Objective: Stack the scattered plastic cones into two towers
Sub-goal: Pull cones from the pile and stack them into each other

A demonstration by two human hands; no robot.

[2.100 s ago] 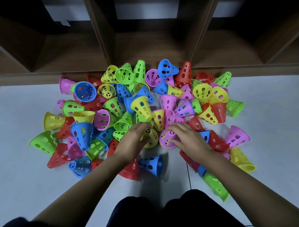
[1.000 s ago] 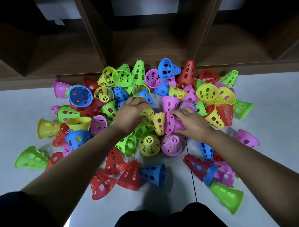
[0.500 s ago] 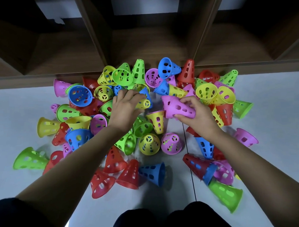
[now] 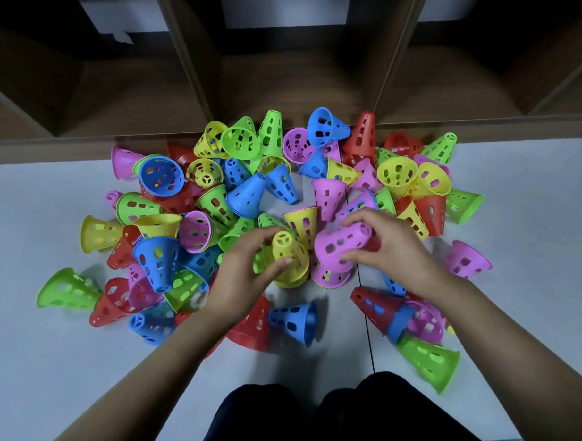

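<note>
White floor (image 4: 56, 380) with scattered cones, left hand (image 4: 242, 275) fingers clamped on yellow cone (image 4: 289, 253), right hand (image 4: 390, 246) seemingly on pink cone (image 4: 340, 244).

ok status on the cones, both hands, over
Left hand gripping yellow cone, right hand gripping pink cone. Each over a same-colour cone on the floor. Loose cones crowd all round.

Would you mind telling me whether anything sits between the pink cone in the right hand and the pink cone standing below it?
Nothing visible does. The right hand holds the pink cone tilted just above the standing pink cone, with no other cone between them. The left hand with its yellow cone is beside them, not in the way.
</note>
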